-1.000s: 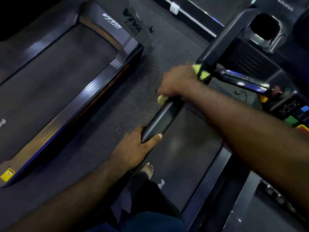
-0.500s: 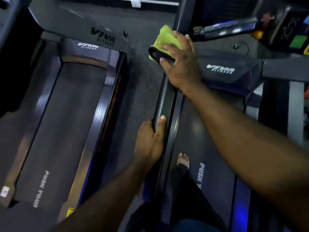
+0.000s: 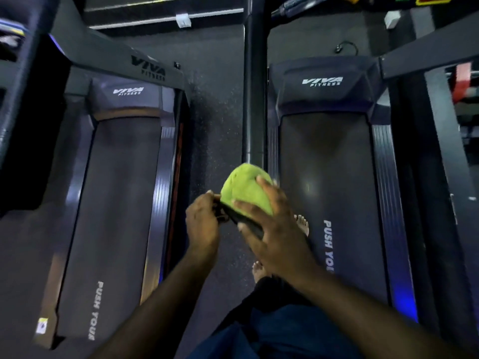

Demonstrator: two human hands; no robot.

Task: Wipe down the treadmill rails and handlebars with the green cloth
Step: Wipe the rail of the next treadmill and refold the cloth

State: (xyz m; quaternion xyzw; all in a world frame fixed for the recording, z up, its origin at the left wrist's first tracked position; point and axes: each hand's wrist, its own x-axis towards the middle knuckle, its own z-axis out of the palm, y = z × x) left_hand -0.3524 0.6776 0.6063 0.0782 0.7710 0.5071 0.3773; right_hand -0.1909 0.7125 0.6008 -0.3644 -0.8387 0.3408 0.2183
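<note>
Right hand (image 3: 274, 237) has dragged green cloth (image 3: 243, 190) down VIVA FITNESS treadmill's (image 3: 321, 81) handrail (image 3: 255, 99).

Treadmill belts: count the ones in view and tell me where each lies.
2. The left belt lies across the floor strip from the person. The right belt lies under a bare foot. More may sit outside the frame.

- Second treadmill (image 3: 121, 203) on the left, "VIVA FITNESS" on its hood, "PUSH YOUR" on its belt.
- Yellow sticker (image 3: 42, 325) at its near left corner.
- Dark speckled floor (image 3: 217, 120) just right of it.
- White socket (image 3: 183, 20) on the far wall.
</note>
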